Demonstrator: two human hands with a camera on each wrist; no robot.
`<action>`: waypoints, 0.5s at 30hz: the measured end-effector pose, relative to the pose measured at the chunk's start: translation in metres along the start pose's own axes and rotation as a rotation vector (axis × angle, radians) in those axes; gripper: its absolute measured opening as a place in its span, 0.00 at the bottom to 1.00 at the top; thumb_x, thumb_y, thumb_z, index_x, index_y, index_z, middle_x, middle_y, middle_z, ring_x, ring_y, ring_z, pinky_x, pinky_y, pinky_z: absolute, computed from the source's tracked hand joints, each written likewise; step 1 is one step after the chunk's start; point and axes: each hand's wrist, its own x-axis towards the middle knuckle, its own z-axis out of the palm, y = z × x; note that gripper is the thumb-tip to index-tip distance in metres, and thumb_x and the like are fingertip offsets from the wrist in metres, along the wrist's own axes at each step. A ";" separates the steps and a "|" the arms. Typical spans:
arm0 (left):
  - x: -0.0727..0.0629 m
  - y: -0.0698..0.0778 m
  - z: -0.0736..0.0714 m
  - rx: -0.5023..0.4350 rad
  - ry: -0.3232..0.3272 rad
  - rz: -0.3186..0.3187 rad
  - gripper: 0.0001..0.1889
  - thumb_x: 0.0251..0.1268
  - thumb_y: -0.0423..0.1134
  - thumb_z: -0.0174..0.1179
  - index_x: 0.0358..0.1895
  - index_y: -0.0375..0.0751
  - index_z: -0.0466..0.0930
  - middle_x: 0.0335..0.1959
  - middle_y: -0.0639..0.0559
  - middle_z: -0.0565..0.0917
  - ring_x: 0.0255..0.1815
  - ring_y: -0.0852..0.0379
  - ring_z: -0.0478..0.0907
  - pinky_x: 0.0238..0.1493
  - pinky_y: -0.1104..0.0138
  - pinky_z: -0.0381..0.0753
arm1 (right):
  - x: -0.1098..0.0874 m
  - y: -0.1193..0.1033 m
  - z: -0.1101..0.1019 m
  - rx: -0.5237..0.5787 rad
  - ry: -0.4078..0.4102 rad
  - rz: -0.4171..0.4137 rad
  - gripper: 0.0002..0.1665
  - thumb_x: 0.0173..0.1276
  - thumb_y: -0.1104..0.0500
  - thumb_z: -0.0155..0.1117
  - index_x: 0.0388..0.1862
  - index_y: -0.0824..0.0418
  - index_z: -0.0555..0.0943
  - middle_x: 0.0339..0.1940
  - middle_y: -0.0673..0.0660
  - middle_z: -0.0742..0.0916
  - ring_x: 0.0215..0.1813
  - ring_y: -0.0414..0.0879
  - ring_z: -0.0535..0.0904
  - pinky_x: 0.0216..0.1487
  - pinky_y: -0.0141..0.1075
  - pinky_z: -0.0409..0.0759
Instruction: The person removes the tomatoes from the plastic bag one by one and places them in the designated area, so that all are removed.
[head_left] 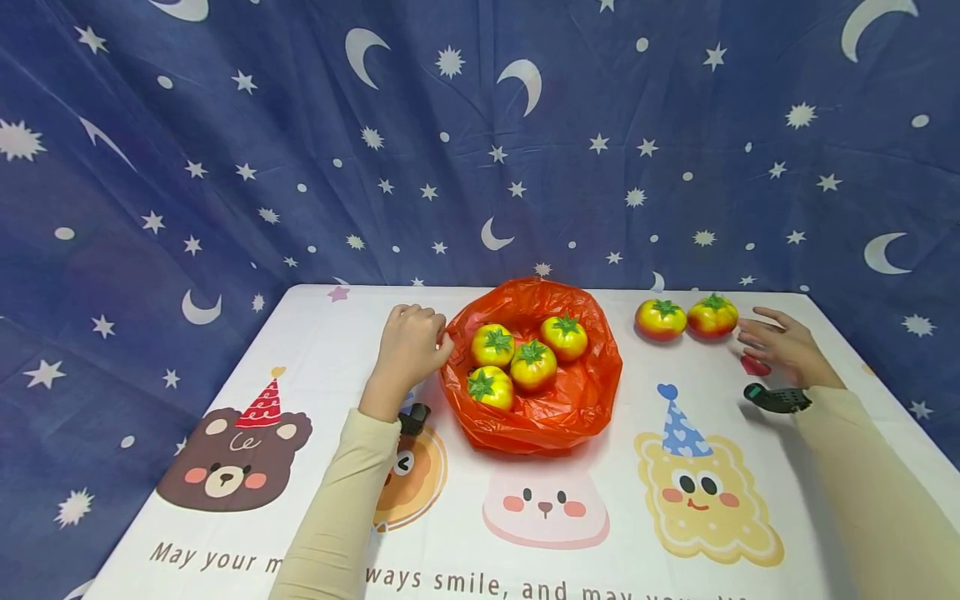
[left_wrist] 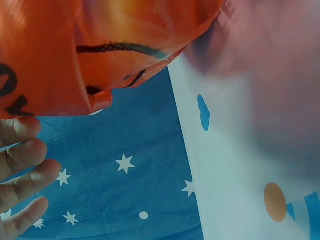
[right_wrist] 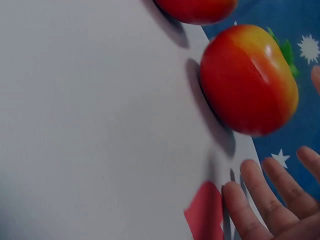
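Note:
A red plastic bag (head_left: pixel 540 433) stands wide open on the table, with several yellow-and-red tomatoes (head_left: pixel 533 365) with green leafy tops inside. My left hand (head_left: pixel 408 346) is at the bag's left rim, fingers curled and thumb against the edge, gripping it. In the left wrist view the bag's wall (left_wrist: pixel 45 60) fills the top left, just above the fingertips (left_wrist: pixel 37 170). Two more tomatoes sit side by side at the back right, one on the left (head_left: pixel 660 320) and one on the right (head_left: pixel 712 317). Right beside the latter is my right hand (head_left: pixel 783 342), fingers spread and holding nothing.
The white tablecloth (head_left: pixel 450 558) carries printed cartoon animals and lettering. Behind the table's back edge hangs a blue curtain (head_left: pixel 420 217) with moons and stars. A dark wrist camera (head_left: pixel 777 399) juts out under the right wrist.

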 end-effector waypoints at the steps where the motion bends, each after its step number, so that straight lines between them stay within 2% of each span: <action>1: 0.000 0.000 0.000 0.000 -0.001 0.000 0.14 0.51 0.37 0.57 0.12 0.43 0.66 0.12 0.52 0.69 0.23 0.49 0.74 0.41 0.54 0.74 | -0.001 0.000 -0.002 -0.041 -0.010 -0.003 0.54 0.64 0.46 0.59 0.76 0.58 0.38 0.28 0.29 0.77 0.32 0.25 0.80 0.34 0.24 0.80; 6: 0.000 -0.001 0.001 0.000 -0.011 -0.006 0.14 0.51 0.37 0.57 0.12 0.43 0.66 0.12 0.52 0.69 0.23 0.49 0.74 0.41 0.55 0.74 | -0.005 0.004 -0.012 -0.068 -0.091 -0.028 0.50 0.68 0.48 0.55 0.76 0.60 0.37 0.31 0.26 0.80 0.35 0.24 0.80 0.36 0.24 0.80; 9: 0.000 -0.001 0.001 -0.001 -0.017 -0.009 0.14 0.51 0.37 0.57 0.12 0.43 0.67 0.12 0.52 0.69 0.23 0.49 0.74 0.42 0.55 0.74 | -0.008 0.007 -0.018 -0.073 -0.130 -0.057 0.44 0.70 0.50 0.53 0.76 0.58 0.43 0.36 0.26 0.81 0.38 0.25 0.81 0.37 0.24 0.80; 15: 0.000 0.000 0.000 -0.002 -0.024 -0.010 0.14 0.51 0.37 0.57 0.12 0.43 0.67 0.12 0.52 0.69 0.23 0.49 0.74 0.43 0.55 0.74 | -0.015 0.009 -0.025 -0.174 -0.175 -0.101 0.32 0.71 0.53 0.52 0.70 0.51 0.55 0.40 0.24 0.79 0.42 0.24 0.80 0.40 0.24 0.80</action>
